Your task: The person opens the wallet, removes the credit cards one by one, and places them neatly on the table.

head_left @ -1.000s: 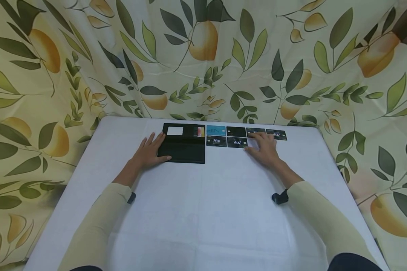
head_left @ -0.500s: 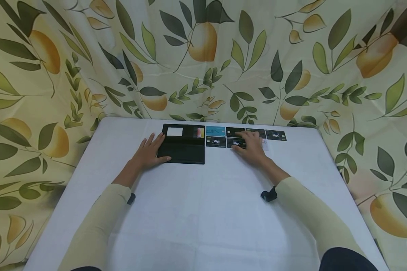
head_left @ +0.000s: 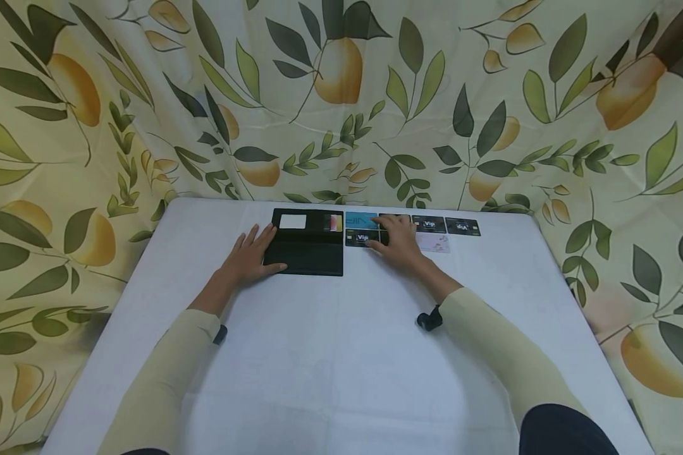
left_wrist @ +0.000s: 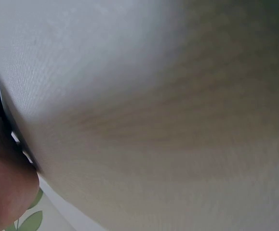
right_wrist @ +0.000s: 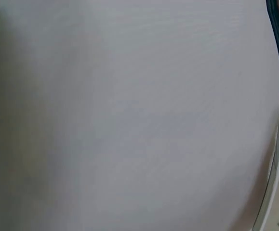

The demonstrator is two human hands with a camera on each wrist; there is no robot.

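On the white tabletop [head_left: 319,354], apparently steadying the black wallet [head_left: 313,253] at the frame's upper centre with the left hand [head_left: 246,258] spread wide over its edge; spanning two rows of cards [head_left: 429,224] just right with the right hand [head_left: 401,245], wide between thumb and fingers, apparently for reaching both.

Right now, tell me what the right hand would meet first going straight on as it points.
The right hand would most likely meet the light-blue rectangular printed card first; in the head view it slightly overlaps that card's right edge, though contact is unclear.
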